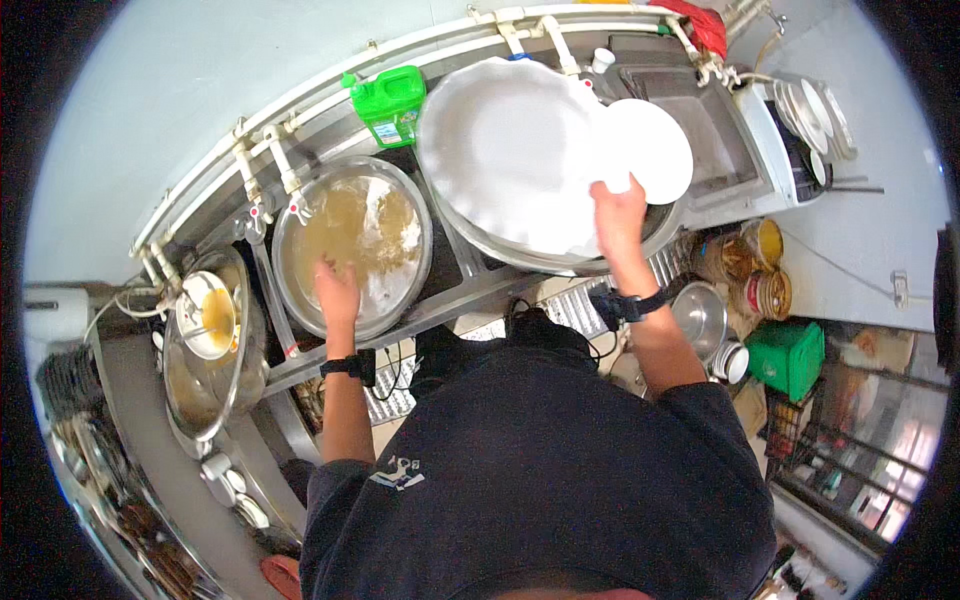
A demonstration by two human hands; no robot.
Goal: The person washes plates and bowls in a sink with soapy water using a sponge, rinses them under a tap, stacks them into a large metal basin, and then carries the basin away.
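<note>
My right hand grips the edge of a round white plate, thumb and fingers closed on its near left side. The plate is over the right part of a large round basin whose bright white inside has a wavy edge; glare hides the detail there. My left hand reaches over the near part of a smaller metal basin. Murky, yellowish water with pale foam fills that basin. The left fingertips are blurred and partly lost at the water, so their grip cannot be made out.
A green jug stands behind the basins, below wall pipes with taps. Further left, a metal basin holds a white bowl. A grey sink and stacked dishes are at right, above a green bin.
</note>
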